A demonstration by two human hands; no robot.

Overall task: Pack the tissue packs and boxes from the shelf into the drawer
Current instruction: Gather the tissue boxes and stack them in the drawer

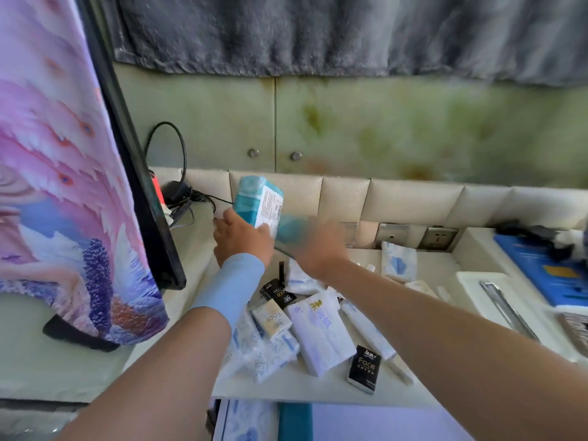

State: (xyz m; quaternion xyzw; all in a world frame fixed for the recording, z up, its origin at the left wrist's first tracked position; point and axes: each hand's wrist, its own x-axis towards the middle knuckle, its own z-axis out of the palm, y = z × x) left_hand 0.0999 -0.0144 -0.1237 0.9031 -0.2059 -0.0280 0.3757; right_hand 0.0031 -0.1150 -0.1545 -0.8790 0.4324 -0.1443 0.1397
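Left hand grips a teal tissue pack above the shelf
The pack is tilted, its printed label showing; the right hand is blurred against a second teal shape, its grasp impossible to tell; a heap of white packs and black packs lies on the shelf; the drawer stands open below.

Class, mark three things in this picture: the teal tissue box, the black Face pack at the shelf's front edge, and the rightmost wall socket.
teal tissue box (pixel 249 202): head view, teal side panel.
black Face pack (pixel 364 368): head view, printed front.
wall socket (pixel 439 237): head view, faceplate centre.
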